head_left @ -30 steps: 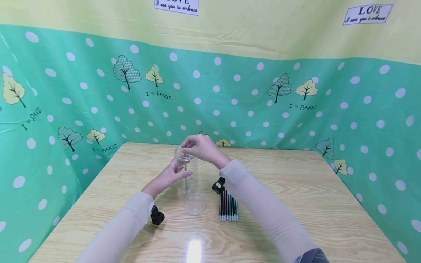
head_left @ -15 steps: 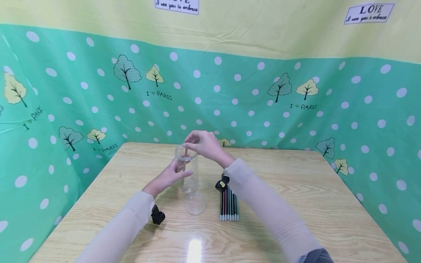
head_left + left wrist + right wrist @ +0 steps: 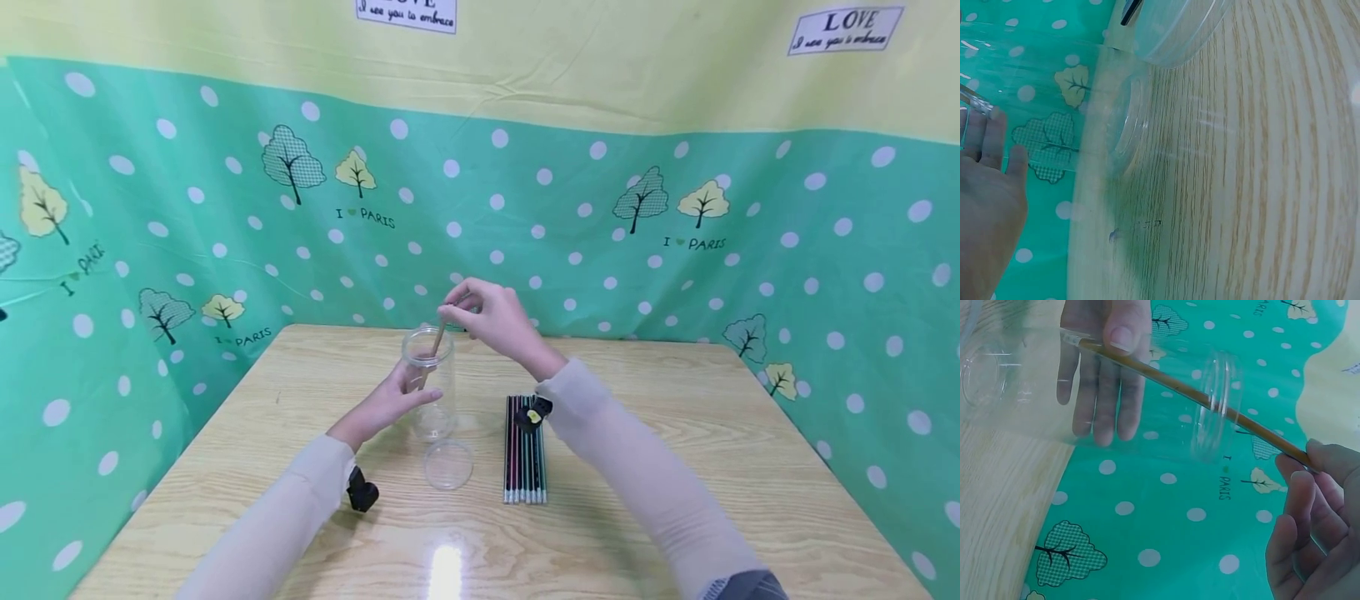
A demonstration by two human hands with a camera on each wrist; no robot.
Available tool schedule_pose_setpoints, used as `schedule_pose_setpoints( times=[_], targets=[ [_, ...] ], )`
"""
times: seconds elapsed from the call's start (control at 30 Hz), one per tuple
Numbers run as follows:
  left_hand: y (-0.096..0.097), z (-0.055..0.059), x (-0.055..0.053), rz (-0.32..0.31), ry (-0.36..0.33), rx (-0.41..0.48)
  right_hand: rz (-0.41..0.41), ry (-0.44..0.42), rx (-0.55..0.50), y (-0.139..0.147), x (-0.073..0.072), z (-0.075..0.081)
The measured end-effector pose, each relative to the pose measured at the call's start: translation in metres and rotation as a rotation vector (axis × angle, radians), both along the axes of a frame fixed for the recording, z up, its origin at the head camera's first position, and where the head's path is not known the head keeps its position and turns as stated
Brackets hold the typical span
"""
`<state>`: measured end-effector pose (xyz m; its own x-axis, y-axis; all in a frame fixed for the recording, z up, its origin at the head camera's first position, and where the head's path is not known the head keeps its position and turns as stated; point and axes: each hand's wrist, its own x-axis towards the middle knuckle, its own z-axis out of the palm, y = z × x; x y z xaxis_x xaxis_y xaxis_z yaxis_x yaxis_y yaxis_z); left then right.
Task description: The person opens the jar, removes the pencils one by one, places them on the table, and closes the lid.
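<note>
A tall clear jar stands uncapped on the table. My left hand holds it from the left, thumb in front and fingers behind the wall, as the right wrist view shows. Above the rim, my right hand pinches the upper end of a brown pencil between thumb and fingertips. The pencil slants through the mouth, its silver eraser end inside the jar at about the height of the left fingers. A round clear lid lies on the table in front of the jar.
Right of the lid, several dark pencils lie side by side in a row, eraser ends towards me. The wood-grain table reaches back to a green dotted curtain. Black wrist cameras hang under the sleeves.
My right hand has risen and moved right, drawing the pencil partly up out of the jar and tilting it. My left hand and the jar have stayed in place.
</note>
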<state>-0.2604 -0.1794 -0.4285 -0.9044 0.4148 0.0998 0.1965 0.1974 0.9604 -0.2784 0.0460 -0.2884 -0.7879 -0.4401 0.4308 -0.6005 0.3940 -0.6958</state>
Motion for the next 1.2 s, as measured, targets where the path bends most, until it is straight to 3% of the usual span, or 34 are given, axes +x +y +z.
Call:
schedule_pose_setpoints(
  times=[0.37, 0.53, 1.2],
  targets=[
    [-0.001, 0.001, 0.000, 0.001, 0.031, -0.009, -0.025, 0.005, -0.097, 0.017, 0.002, 0.010],
    [0.000, 0.000, -0.001, 0.006, 0.041, -0.011, -0.038, 0.048, -0.137, 0.022, 0.002, 0.015],
    [0.001, -0.001, -0.001, 0.011, 0.065, -0.014, -0.088, 0.121, -0.212, 0.051, 0.006, 0.033]
  ],
)
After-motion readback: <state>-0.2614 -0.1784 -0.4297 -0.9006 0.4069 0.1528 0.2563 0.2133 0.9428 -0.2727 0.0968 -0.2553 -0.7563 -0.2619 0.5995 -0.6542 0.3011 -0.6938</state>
